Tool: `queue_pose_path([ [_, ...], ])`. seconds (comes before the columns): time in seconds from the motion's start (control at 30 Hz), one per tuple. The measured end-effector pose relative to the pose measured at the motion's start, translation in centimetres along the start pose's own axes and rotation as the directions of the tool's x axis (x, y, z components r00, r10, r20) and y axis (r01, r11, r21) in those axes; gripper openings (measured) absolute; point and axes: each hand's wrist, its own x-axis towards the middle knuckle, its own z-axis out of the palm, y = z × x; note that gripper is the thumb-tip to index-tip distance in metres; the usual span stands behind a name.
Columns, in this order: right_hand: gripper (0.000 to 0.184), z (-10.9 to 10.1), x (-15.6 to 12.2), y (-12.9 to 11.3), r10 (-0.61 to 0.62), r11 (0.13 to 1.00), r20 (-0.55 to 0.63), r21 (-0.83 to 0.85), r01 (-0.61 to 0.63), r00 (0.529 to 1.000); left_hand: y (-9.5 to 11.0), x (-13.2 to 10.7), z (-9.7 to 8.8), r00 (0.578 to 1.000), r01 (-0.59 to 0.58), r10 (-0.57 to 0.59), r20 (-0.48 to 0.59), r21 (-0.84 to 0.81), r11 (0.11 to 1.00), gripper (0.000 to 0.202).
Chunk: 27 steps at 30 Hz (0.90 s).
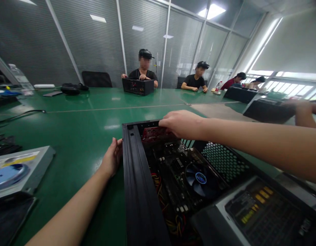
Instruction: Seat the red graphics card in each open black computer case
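Observation:
An open black computer case [138, 171] lies on its side on the green table in front of me. My left hand [111, 160] rests against its outer left wall, thumb up, the fingertips partly hidden by the case. Over the far end, my right hand [182, 123] is closed with its fingers on the far rim, right above a red circuit card [154, 133]; the fingertips are partly hidden. Inside sit a motherboard [173, 164], a round cooling fan [201, 178] with a blue hub, bundled coloured cables [179, 223], and a power supply [260, 208] with a yellow-printed label.
To the left lie a silver optical drive [27, 171], dark cables [4, 145] and a black panel [14, 215]. A plastic bottle [22, 80] and a black pouch [70, 89] stand farther back. Several people sit around the table, one holding another case [137, 86].

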Motion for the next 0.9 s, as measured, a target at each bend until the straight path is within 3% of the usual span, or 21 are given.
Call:
queue_pose_path([
  [0.07, 0.025, -1.3, -0.8, -0.1, -0.004, 1.000, -0.070, 0.001, 0.004, 0.998, -0.2, 0.2, -0.3, 0.998, 0.057, -0.056, 0.006, -0.068, 0.996, 0.053],
  [0.13, 0.024, -1.6, -1.1, -0.1, 0.030, 0.999, -0.060, -0.010, -0.031, 0.998, -0.4, 0.3, -0.5, 0.996, 0.084, -0.085, -0.005, -0.104, 0.991, 0.052],
  [0.33, 0.024, 2.5, 0.9, 0.5, 0.089, 0.996, 0.122, -0.008, -0.088, 0.989, -0.6, 0.1, -0.7, 0.992, 0.079, -0.088, -0.095, -0.090, 0.993, 0.054],
  [0.43, 0.028, 4.1, 1.6, 1.2, 0.070, 0.997, 0.157, 0.014, -0.073, 0.985, -0.6, 0.1, -0.7, 0.993, 0.081, -0.088, -0.079, -0.084, 0.993, 0.053],
  [0.6, 0.028, 5.0, 2.2, 2.1, 0.025, 0.998, 0.201, 0.050, -0.036, 0.979, -0.2, 0.1, -0.6, 0.993, 0.090, -0.095, -0.070, -0.072, 0.993, 0.051],
  [0.7, 0.027, 4.4, 2.2, 2.0, 0.009, 1.000, 0.186, 0.028, -0.014, 0.982, 0.2, -0.1, -0.4, 0.991, 0.118, -0.120, -0.056, -0.034, 0.992, 0.054],
  [0.8, 0.024, 1.6, -0.6, 1.2, -0.042, 0.998, 0.042, 0.058, 0.039, 0.998, 0.6, -0.4, -0.2, 0.994, 0.111, -0.111, -0.024, 0.018, 0.994, 0.059],
  [0.9, 0.022, -1.9, -6.9, -1.3, -0.038, 0.972, -0.234, 0.217, 0.090, 0.971, 0.6, -0.6, -0.3, 0.999, 0.042, -0.040, -0.017, 0.111, 0.993, 0.064],
])
